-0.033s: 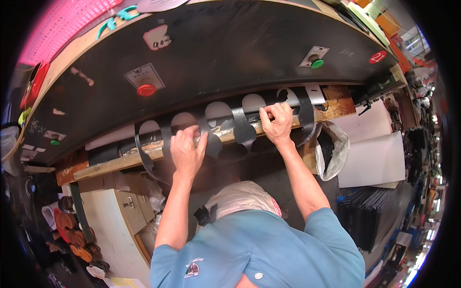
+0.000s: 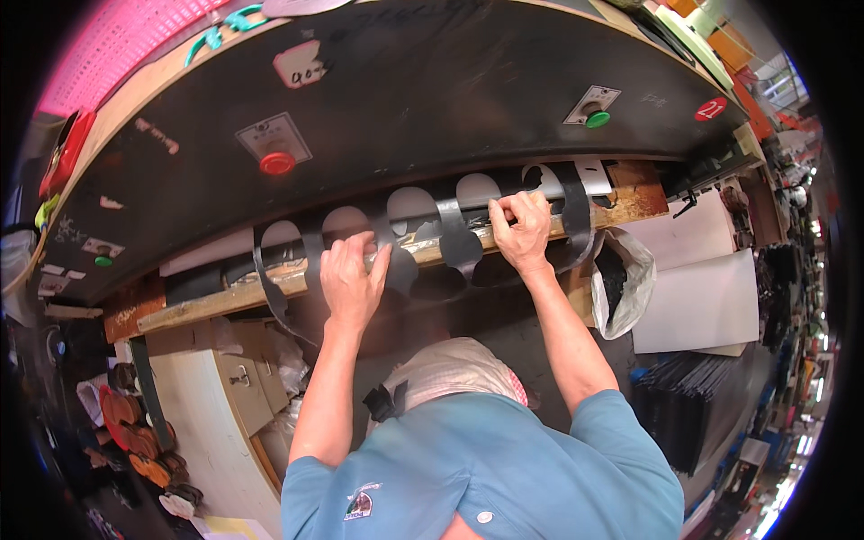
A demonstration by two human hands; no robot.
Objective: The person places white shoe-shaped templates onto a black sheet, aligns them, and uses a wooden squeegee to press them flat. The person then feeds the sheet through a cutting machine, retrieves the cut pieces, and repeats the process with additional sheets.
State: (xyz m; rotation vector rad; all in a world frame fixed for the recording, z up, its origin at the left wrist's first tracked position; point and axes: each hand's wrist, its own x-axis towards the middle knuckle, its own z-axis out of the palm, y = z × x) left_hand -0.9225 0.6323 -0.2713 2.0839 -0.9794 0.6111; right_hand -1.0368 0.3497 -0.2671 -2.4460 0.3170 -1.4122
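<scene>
Blk holed sheet [image 2: 461, 247] is seemingly pinched by L hand [image 2: 351, 281] & R hand [image 2: 524, 234]; long axis is laid L–R along worktop [image 2: 198, 309] edge, neither hand nearer.

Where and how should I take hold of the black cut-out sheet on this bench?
Probably by the wider strips between the rounded openings of the black cut-out sheet, coming from your own side, a pinch in each hand. Those strips lap over the wooden edge toward you; the narrow band at its left end looks flimsier.
</scene>
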